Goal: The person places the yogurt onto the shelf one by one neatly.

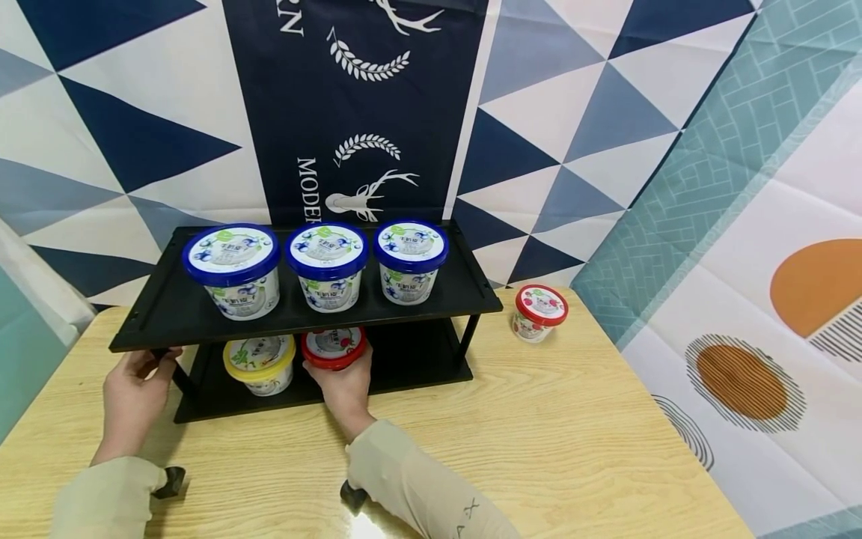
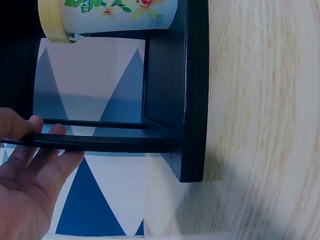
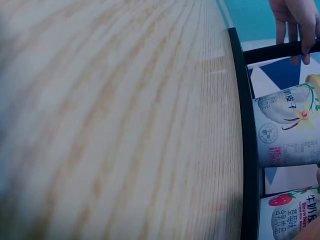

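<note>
A black two-tier shelf (image 1: 465,296) stands on the table. On its lower tier, my right hand (image 1: 348,382) grips a strawberry yogurt cup (image 1: 333,344) with a red lid, its fingers round the cup's side. Just left of that cup is a yellow-lidded cup (image 1: 263,363), printed with vanilla flowers. My left hand (image 1: 138,385) is at the shelf's left end, thumb and fingers pinching the thin black post (image 2: 110,145) close under the upper tier. In the right wrist view, only the edge of the red-lidded cup's printed side (image 3: 285,220) shows.
Three blue-lidded cups (image 1: 232,273) stand in a row on the upper tier. Another red-lidded cup (image 1: 539,313) sits on the wooden table (image 1: 572,449) to the right of the shelf. A patterned cloth (image 1: 539,150) hangs directly behind.
</note>
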Available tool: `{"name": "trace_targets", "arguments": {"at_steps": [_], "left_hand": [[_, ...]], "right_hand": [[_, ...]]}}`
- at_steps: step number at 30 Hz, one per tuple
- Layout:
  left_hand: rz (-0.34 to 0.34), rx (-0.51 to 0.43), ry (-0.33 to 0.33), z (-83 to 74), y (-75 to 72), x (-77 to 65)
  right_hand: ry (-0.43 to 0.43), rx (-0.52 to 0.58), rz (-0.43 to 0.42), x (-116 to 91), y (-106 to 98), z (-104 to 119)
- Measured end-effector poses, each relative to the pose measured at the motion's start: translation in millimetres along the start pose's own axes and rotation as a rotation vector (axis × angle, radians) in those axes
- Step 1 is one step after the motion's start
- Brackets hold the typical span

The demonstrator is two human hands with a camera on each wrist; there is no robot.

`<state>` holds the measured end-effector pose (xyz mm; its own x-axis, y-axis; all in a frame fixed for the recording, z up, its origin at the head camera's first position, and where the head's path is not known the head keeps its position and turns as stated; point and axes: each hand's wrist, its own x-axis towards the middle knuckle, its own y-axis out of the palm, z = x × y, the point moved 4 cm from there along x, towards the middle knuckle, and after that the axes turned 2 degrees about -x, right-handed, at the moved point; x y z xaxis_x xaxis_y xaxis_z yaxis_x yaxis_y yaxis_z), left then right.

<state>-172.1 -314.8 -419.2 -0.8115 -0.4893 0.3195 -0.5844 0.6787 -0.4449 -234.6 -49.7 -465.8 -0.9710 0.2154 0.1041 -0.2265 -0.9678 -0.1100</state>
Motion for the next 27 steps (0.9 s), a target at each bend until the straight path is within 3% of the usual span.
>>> {"name": "trace_targets", "arguments": {"at_steps": [17, 27], "left_hand": [[0.027, 0.023, -0.026, 1.4, -1.5, 0.3], [0.025, 0.015, -0.007, -0.2, -1.5, -1.1]], "right_hand": [[-0.022, 0.035, 0.003, -1.8, 0.2, 0.5], [-0.039, -0.022, 0.082, -2.1, -6.6, 1.0]]}}
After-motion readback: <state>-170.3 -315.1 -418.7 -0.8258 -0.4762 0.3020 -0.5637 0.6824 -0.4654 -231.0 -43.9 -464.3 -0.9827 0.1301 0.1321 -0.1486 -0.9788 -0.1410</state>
